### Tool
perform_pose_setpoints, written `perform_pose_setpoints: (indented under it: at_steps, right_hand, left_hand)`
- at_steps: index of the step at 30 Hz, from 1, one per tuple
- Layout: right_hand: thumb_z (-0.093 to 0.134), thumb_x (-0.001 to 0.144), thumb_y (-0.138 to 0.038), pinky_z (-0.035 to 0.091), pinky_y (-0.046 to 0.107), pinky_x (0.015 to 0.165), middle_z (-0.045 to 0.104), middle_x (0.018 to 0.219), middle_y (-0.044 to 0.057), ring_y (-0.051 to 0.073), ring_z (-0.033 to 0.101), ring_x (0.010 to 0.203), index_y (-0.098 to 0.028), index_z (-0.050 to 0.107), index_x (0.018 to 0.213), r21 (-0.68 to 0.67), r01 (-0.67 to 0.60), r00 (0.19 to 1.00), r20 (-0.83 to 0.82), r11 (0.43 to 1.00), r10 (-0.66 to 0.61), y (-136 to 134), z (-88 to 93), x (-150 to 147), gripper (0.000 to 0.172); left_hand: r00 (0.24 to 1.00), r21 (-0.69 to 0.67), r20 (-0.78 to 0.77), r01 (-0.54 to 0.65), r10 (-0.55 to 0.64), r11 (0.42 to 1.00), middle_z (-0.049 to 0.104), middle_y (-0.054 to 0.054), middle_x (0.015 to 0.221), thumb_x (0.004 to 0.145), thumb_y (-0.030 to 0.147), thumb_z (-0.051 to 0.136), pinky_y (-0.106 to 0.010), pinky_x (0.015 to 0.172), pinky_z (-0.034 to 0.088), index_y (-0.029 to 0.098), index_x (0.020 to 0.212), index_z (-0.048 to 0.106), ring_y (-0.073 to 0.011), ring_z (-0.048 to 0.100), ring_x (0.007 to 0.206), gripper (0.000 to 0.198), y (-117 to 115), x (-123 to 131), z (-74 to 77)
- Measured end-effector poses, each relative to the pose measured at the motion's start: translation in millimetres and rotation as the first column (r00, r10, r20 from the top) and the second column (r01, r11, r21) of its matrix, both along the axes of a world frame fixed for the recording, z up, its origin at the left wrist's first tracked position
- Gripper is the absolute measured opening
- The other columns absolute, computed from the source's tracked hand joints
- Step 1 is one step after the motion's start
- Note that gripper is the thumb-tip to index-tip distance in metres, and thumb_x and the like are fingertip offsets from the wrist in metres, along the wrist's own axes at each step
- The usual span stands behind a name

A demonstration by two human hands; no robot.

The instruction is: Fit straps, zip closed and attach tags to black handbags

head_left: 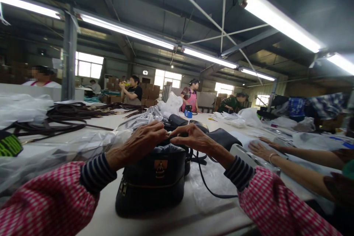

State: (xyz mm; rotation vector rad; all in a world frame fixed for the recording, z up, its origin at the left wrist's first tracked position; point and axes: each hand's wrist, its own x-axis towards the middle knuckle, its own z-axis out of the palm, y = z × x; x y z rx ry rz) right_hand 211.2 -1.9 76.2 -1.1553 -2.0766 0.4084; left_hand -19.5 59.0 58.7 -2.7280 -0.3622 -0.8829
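Observation:
A small dark navy handbag (152, 184) with a gold emblem stands upright on the white table (105, 214) right in front of me. My left hand (141, 142) rests on the bag's top with fingers curled and pressed together. My right hand (192, 136) meets it from the right, fingertips pinched at the same spot on the top. What the fingers pinch is too small to make out. A thin black strap (206, 186) trails from the bag over a clear plastic sheet.
More dark bags (224, 138) lie just behind. Brown straps (63, 116) and clear plastic bags (55, 151) cover the left. A co-worker's forearms (293, 155) rest on white material at right. Other people stand at the table's far end.

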Motion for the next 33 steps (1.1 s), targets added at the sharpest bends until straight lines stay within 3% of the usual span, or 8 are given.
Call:
perform_pose_setpoints:
  at_steps: [5,11,23,26,29,33]
  right_hand:
    - [0.074,0.084,-0.051,0.041,0.026,0.068,0.069,0.077,0.001,0.015,0.058,0.073,-0.015,0.081,0.087,-0.022,0.023,1.000,-0.001,1.000,-0.023,5,-5.9,-2,0.036]
    - [0.072,0.086,-0.045,0.043,0.027,0.069,0.072,0.081,0.003,0.017,0.061,0.076,-0.014,0.081,0.087,0.025,0.023,0.994,-0.108,0.999,-0.020,2,-10.3,-10,0.032]
    - [0.076,0.083,-0.042,0.043,0.028,0.068,0.074,0.081,0.005,0.018,0.061,0.076,-0.015,0.083,0.088,0.007,0.049,0.970,-0.240,0.999,-0.046,-8,-27.6,-4,0.029]
    - [0.077,0.081,-0.044,0.041,0.027,0.065,0.071,0.078,0.004,0.016,0.058,0.073,-0.014,0.082,0.086,-0.017,0.026,0.963,-0.267,1.000,-0.029,-7,-25.7,-2,0.031]
    - [0.077,0.081,-0.046,0.039,0.026,0.062,0.067,0.073,0.003,0.014,0.054,0.069,-0.014,0.081,0.084,-0.047,0.058,0.962,-0.264,0.997,-0.068,-7,-19.9,1,0.033]
    - [0.076,0.081,-0.048,0.038,0.026,0.062,0.066,0.073,0.003,0.014,0.052,0.069,-0.014,0.081,0.085,-0.055,0.065,0.969,-0.236,0.996,-0.077,-3,-11.0,4,0.035]
  left_hand:
    - [0.993,0.183,-0.101,-0.040,0.059,0.982,0.060,-0.005,0.094,0.102,0.012,0.042,-0.032,0.071,0.037,0.017,0.095,0.062,-0.0193,0.051,0.084,0.021,-3,-4,-2.3]
    - [0.990,0.240,0.053,-0.140,0.131,0.961,0.061,-0.005,0.087,0.101,0.009,0.042,-0.031,0.068,0.039,0.015,0.100,0.065,-0.0184,0.054,0.079,0.024,-1,-5,-11.6]
    - [0.976,0.141,0.119,-0.200,0.184,0.970,0.064,-0.004,0.081,0.101,0.014,0.035,-0.031,0.064,0.037,0.017,0.094,0.069,-0.0190,0.058,0.076,0.034,-2,-18,-25.5]
    - [0.971,0.023,0.095,-0.224,0.221,0.974,0.064,-0.005,0.084,0.102,0.020,0.035,-0.031,0.066,0.037,0.017,0.092,0.069,-0.0201,0.058,0.079,0.036,-2,-17,-21.5]
    - [0.979,-0.259,0.096,-0.150,0.180,0.954,0.067,-0.004,0.088,0.103,0.037,0.041,-0.032,0.074,0.041,0.019,0.091,0.072,-0.0198,0.061,0.083,0.038,0,-23,-12.4]
    - [0.973,-0.677,0.183,0.022,0.140,0.736,0.071,-0.003,0.101,0.092,0.056,0.061,-0.030,0.078,0.048,0.025,0.110,0.074,-0.0224,0.065,0.095,0.038,5,-41,-7.3]
